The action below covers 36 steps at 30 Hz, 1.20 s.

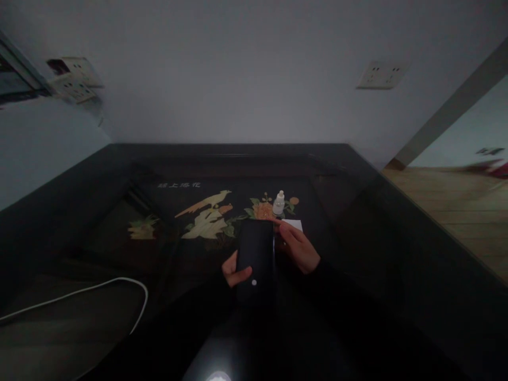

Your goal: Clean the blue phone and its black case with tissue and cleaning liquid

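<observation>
My left hand (235, 271) grips the lower left side of a dark smartphone (256, 251), its thumb lying over the front. A small white spot shows on the phone's lower part. At the phone's upper right corner is my right hand (299, 246), fingers closed together with the tips against or just over the edge. Whether something thin is pinched there is too dark to see. Just behind that hand a flat white square piece (293, 225) lies partly hidden. A small white dropper-like bottle (279, 203) stands upright beyond it.
The glossy dark table (349, 211) bears a bird-and-flower picture (208, 219). A white cable (99, 286) curves across the left side. Wall sockets are at left (77, 79) and right (383, 75). The table meets the wall at the back; wooden floor (456, 206) lies right.
</observation>
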Tool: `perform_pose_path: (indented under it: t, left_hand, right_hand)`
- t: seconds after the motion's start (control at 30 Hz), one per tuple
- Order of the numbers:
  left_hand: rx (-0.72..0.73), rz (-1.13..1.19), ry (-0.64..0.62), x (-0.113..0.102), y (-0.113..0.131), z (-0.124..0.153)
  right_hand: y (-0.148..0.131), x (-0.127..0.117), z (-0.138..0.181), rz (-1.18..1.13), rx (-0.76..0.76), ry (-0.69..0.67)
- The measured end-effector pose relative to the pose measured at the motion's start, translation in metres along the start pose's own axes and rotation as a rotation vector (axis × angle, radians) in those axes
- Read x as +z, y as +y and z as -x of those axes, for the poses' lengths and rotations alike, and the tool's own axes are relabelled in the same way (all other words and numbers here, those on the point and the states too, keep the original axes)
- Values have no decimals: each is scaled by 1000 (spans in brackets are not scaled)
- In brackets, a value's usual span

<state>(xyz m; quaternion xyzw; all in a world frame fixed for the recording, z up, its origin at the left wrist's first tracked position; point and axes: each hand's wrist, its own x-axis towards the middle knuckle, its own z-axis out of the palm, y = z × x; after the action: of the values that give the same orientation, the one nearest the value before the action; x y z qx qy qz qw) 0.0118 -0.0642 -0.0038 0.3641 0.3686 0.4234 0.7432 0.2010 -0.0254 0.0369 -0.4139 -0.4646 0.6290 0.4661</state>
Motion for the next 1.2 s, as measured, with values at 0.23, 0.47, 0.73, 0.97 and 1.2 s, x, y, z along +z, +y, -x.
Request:
perform_pose_path:
  t: [0.23,0.47,0.73,0.97,1.2]
  left_hand:
    - [-34,-78,-70,10,2,8]
    - [81,-81,-40,14,2,7]
    - [100,-70,-83,15,0,6]
    - [101,-44,-62,16,-1,5]
    - [36,6,-71,13,-2,4]
  right_hand:
    - [11,9,-1,-209,46,-1]
    - [-5,12,-2,-364,168,-5]
    - [-11,18,3,-309,119,104]
    - [-7,16,1,-216,73,113]
    - [-8,12,2,-48,-6,105]
